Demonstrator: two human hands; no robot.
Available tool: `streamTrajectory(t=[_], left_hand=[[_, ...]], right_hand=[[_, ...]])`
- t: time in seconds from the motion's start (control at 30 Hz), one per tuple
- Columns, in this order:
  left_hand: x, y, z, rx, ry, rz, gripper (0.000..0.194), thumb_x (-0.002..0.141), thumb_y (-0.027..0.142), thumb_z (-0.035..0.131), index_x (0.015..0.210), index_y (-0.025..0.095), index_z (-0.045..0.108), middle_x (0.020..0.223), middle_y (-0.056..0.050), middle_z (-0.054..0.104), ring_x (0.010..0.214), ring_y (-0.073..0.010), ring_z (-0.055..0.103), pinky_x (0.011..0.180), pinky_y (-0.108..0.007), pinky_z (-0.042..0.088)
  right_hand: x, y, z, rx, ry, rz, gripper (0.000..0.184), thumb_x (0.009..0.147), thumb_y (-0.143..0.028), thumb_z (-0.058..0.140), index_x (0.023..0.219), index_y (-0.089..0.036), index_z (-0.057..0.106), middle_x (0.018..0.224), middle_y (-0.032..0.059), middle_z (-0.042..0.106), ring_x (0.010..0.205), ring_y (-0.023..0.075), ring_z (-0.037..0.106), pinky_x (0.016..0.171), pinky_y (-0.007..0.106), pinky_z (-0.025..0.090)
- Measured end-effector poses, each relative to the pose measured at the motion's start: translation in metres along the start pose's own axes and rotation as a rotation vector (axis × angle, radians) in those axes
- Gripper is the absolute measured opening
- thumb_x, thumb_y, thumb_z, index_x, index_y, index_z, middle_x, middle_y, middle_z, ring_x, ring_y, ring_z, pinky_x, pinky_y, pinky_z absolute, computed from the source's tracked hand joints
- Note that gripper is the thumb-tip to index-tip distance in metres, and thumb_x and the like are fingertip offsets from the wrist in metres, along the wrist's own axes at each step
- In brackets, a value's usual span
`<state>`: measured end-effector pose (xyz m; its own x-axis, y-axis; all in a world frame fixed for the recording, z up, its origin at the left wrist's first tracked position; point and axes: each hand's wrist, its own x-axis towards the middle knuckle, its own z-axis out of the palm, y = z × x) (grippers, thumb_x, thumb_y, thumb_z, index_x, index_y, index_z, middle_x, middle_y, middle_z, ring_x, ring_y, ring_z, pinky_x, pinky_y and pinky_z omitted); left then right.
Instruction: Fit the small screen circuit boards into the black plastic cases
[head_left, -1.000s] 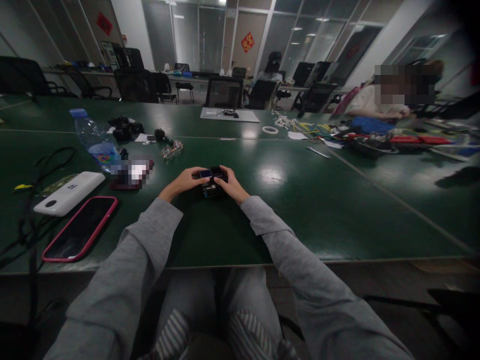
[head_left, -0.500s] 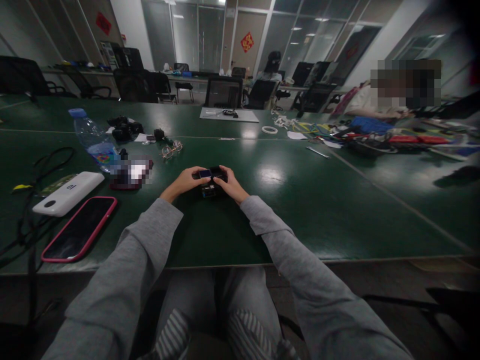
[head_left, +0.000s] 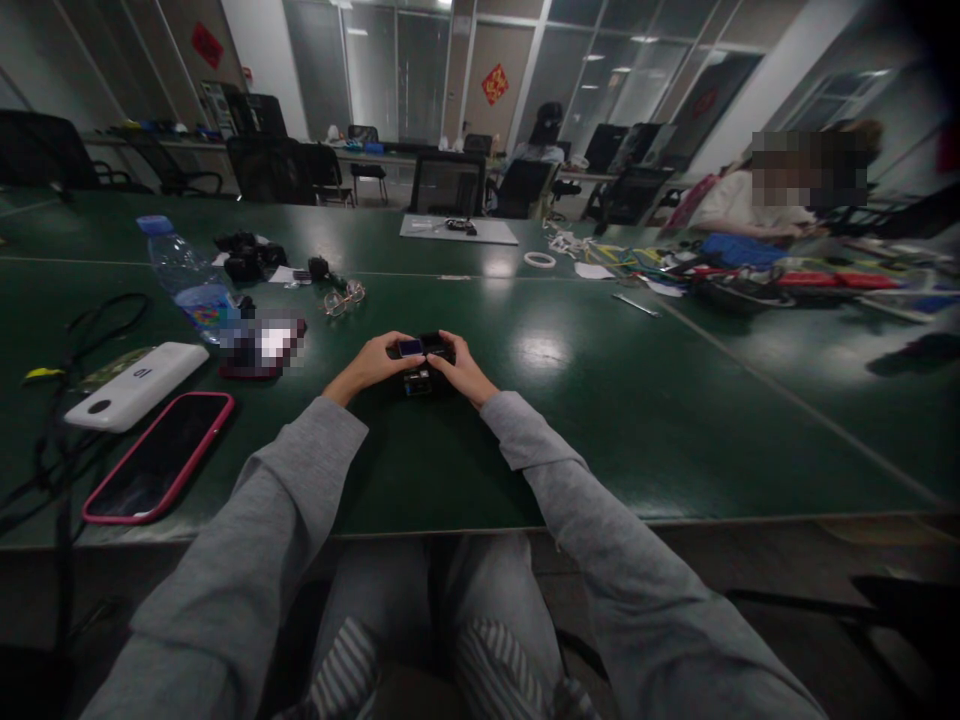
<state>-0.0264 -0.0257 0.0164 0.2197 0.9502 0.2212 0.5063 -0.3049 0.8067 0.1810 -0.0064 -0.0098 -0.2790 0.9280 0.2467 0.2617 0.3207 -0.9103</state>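
Between my two hands is a small black electronic device (head_left: 417,380) with a little dark bluish screen on top and metal-looking ports on the side facing me. My left hand (head_left: 373,362) closes around its left side, the thumb lying along the near edge by the screen. From the right, my right hand (head_left: 463,370) grips it too, with its thumb tip close to the left one. The fingers behind the device are partly hidden. It is held low over the green table (head_left: 450,470); whether it rests on the surface I cannot tell.
To the left lie a pink-cased phone (head_left: 161,455), a white power bank (head_left: 139,385), another phone (head_left: 262,345), a water bottle (head_left: 191,280) and black cables. Glasses (head_left: 344,298) sit farther back. Cables and tools (head_left: 780,275) are piled at right, near a seated person (head_left: 750,205).
My hands and the device stay almost exactly where they were. At the far right, the seated person's head has shifted slightly.
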Motion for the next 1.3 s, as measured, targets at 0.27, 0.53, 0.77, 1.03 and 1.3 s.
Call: streamTrajectory(t=[0.27,0.53,0.77,1.03,1.3], left_hand=[[0.001,-0.001,0.000,0.027,0.021,0.010,0.057,0.073,0.054,0.070,0.115,0.016,0.062,0.116,-0.013,0.067,0.103,-0.0252,0.064,0.094,-0.046,0.049],[0.003,-0.003,-0.003,-0.001,-0.029,0.001,0.059,0.072,0.053,0.072,0.118,0.016,0.062,0.118,-0.012,0.067,0.106,-0.0247,0.064,0.094,-0.043,0.049],[0.003,-0.002,-0.003,-0.049,-0.036,-0.008,0.057,0.072,0.051,0.073,0.116,0.015,0.064,0.117,-0.013,0.068,0.104,-0.0241,0.065,0.092,-0.042,0.051],[0.001,0.006,-0.007,-0.077,-0.080,-0.037,0.060,0.072,0.049,0.073,0.120,0.014,0.063,0.122,-0.014,0.066,0.110,-0.0256,0.063,0.097,-0.043,0.048],[-0.001,0.010,-0.012,-0.122,-0.132,-0.044,0.058,0.074,0.046,0.073,0.122,0.015,0.063,0.124,-0.013,0.066,0.111,-0.0251,0.063,0.098,-0.043,0.047]], right_hand=[[0.000,-0.001,0.000,-0.002,-0.004,0.005,0.063,0.081,-0.034,0.065,0.139,-0.024,0.041,0.138,0.0094,0.043,0.134,0.0225,0.040,0.118,0.045,0.029],[0.002,0.003,0.000,-0.006,0.003,-0.011,0.063,0.081,-0.034,0.065,0.138,-0.021,0.041,0.138,0.0104,0.042,0.133,0.0223,0.041,0.119,0.043,0.028],[0.003,0.006,0.001,-0.004,0.004,-0.023,0.065,0.080,-0.034,0.065,0.138,-0.019,0.041,0.139,0.0130,0.042,0.134,0.0242,0.040,0.118,0.044,0.029],[0.001,0.002,0.000,0.007,0.000,-0.007,0.062,0.081,-0.032,0.065,0.138,-0.022,0.042,0.140,0.0099,0.044,0.134,0.0227,0.041,0.118,0.046,0.030],[0.001,0.002,0.000,0.005,0.004,-0.003,0.062,0.081,-0.031,0.065,0.138,-0.021,0.042,0.139,0.0105,0.044,0.133,0.0221,0.042,0.119,0.044,0.029]])
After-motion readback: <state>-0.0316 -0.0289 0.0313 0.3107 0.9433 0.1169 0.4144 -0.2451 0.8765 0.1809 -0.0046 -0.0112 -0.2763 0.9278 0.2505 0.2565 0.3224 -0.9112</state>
